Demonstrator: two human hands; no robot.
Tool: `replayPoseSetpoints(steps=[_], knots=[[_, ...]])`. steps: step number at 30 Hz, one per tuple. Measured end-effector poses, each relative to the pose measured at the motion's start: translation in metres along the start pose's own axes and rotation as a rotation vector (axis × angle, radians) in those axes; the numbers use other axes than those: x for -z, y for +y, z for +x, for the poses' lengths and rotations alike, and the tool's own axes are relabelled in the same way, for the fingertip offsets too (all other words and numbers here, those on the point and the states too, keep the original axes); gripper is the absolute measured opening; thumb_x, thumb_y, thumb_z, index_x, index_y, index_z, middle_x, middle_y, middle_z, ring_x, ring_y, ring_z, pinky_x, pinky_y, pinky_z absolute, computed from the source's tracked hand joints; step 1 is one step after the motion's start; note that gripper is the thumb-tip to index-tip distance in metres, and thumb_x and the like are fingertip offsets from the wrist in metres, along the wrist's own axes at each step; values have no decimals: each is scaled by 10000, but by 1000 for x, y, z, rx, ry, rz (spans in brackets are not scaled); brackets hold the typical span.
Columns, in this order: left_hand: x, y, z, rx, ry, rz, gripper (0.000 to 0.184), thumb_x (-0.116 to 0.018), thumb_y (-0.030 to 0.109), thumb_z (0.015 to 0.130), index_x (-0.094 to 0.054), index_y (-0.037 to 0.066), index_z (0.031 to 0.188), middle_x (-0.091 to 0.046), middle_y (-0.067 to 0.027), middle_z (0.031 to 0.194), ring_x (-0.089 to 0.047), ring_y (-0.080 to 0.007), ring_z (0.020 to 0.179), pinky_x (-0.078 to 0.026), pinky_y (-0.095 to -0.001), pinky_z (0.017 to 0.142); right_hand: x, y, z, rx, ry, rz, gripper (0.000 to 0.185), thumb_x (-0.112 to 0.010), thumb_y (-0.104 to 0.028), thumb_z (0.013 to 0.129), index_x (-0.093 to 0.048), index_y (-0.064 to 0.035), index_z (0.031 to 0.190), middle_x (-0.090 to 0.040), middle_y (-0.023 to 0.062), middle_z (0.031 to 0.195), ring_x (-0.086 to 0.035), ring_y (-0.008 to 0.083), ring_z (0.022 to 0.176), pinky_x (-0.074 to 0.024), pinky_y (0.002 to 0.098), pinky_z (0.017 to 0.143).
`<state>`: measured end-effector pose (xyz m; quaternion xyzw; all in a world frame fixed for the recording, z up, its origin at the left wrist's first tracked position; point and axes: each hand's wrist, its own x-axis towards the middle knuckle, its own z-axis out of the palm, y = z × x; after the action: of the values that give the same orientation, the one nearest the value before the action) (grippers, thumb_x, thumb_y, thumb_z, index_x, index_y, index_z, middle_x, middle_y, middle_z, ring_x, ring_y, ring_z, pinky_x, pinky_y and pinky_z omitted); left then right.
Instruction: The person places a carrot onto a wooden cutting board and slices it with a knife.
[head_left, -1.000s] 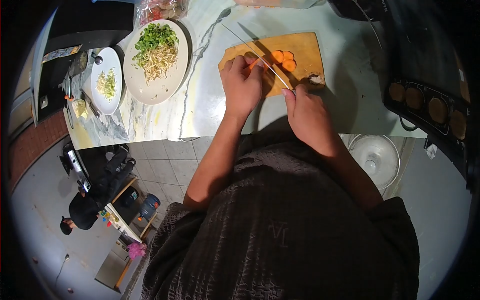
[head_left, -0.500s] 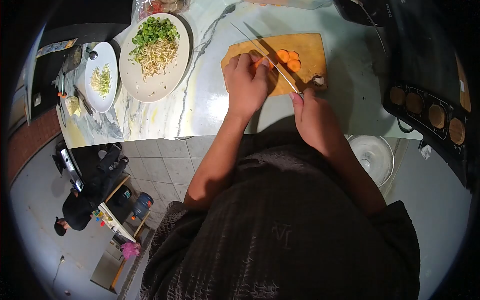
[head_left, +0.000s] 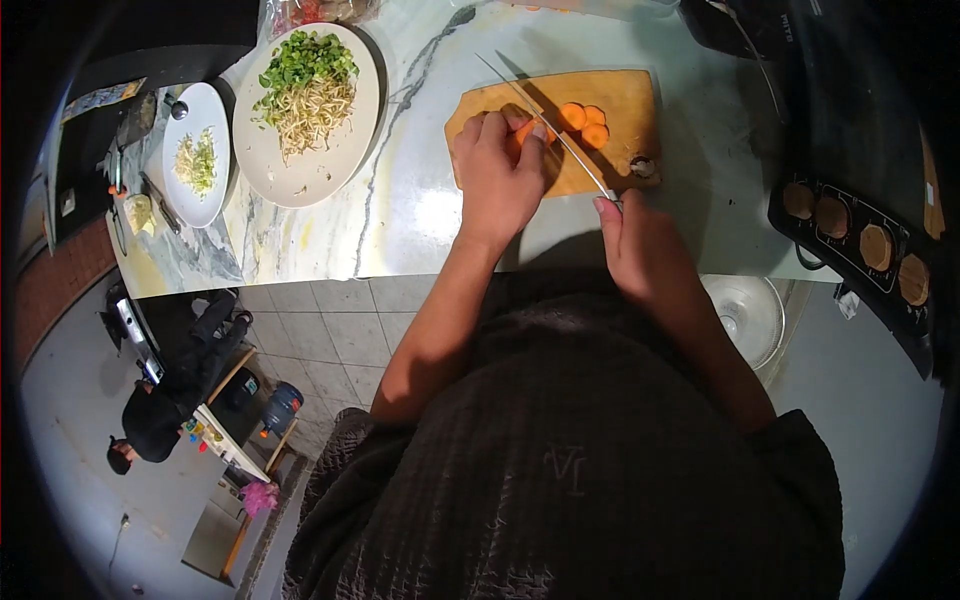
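On the wooden cutting board [head_left: 600,180], my left hand [head_left: 500,180] grips a carrot [head_left: 519,141], its fingers curled over the piece and hiding part of it. My right hand [head_left: 645,235] is closed round the handle of a knife [head_left: 585,165]. The long thin blade slants up and to the left across the board, close beside my left fingertips and the carrot's right end. Several round carrot slices [head_left: 588,124] lie in a cluster to the right of the blade. A small pale-and-dark spot or scrap [head_left: 641,166] shows near the board's lower right corner.
Left of the board, a large plate [head_left: 270,180] bears chopped greens and bean sprouts. Beside it an oval dish [head_left: 205,212] holds chopped pale-green bits and a spoon. A black appliance with round knobs [head_left: 875,246] stands at right. A metal basin [head_left: 750,320] sits below the counter; another person [head_left: 155,420] is behind.
My right hand and the knife have shifted slightly right and down relative to the board. The left hand still holds the carrot, with more of its orange showing. The whole view has shifted a little.
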<state>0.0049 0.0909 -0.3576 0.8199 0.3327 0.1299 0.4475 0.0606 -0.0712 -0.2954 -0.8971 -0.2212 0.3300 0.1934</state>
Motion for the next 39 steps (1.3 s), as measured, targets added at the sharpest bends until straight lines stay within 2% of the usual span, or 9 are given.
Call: replayPoseSetpoints(steps=[12, 14, 17, 22, 26, 28, 35, 38, 39], knots=[[1, -3, 0, -51, -31, 19, 178, -661, 191, 863, -618, 23, 907, -578, -175, 923, -509, -362, 915, -405, -445, 839, -8, 4, 15, -12, -71, 121, 397, -507, -317, 993, -531, 68, 897, -628, 307, 747, -626, 492, 759, -488, 549, 667], [-2, -5, 2, -64, 17, 29, 171, -660, 192, 866, -618, 30, 905, -581, -171, 909, -513, -360, 903, -408, -444, 835, -9, 4, 22, -26, -62, 109, 399, -509, -318, 992, -533, 70, 901, -631, 306, 752, -628, 492, 768, -489, 547, 677], [-4, -6, 1, -52, 23, 7, 172, -660, 198, 868, -620, 36, 907, -584, -169, 900, -519, -360, 898, -413, -443, 835, -12, 5, 20, 57, -2, 111, 418, -501, -330, 994, -535, 77, 907, -632, 313, 762, -632, 491, 779, -495, 541, 689], [1, -5, 5, -58, -2, 17, 185, -657, 215, 875, -621, 36, 904, -585, -172, 907, -525, -362, 903, -418, -444, 835, 12, 0, 5, -44, -122, 37, 451, -483, -345, 1001, -536, 91, 897, -628, 325, 765, -638, 487, 785, -509, 525, 694], [1, -5, 4, -24, -25, 14, 198, -658, 223, 874, -619, 30, 897, -585, -177, 908, -526, -364, 903, -422, -447, 832, 3, 2, 17, -8, -138, 46, 454, -487, -346, 1000, -537, 99, 922, -627, 329, 765, -639, 486, 785, -515, 518, 692], [0, -3, 1, -12, -22, 15, 200, -660, 224, 873, -618, 30, 896, -585, -177, 907, -526, -367, 902, -423, -450, 828, -10, -2, 24, 101, 3, 90, 473, -482, -346, 1002, -549, 112, 908, -626, 331, 764, -638, 487, 779, -518, 514, 689], [0, -3, 2, -44, -20, 53, 207, -659, 232, 873, -617, 31, 899, -589, -176, 921, -527, -373, 910, -421, -456, 828, -15, 7, 26, 53, -29, 129, 484, -485, -335, 1002, -578, 114, 847, -632, 331, 801, -643, 477, 799, -518, 513, 696], [-1, -4, 0, -67, 5, 51, 212, -657, 236, 874, -617, 31, 907, -589, -174, 923, -527, -370, 916, -420, -450, 840, -26, 7, 40, 80, -56, 82, 467, -495, -337, 997, -560, 119, 922, -627, 336, 786, -645, 479, 790, -518, 513, 699], [0, -3, 5, -77, 13, 50, 212, -657, 236, 874, -617, 31, 907, -589, -174, 923, -527, -370, 916, -420, -450, 840, -31, 10, 39, 116, 34, 82, 461, -497, -344, 995, -545, 112, 948, -630, 325, 769, -644, 480, 774, -517, 519, 694]])
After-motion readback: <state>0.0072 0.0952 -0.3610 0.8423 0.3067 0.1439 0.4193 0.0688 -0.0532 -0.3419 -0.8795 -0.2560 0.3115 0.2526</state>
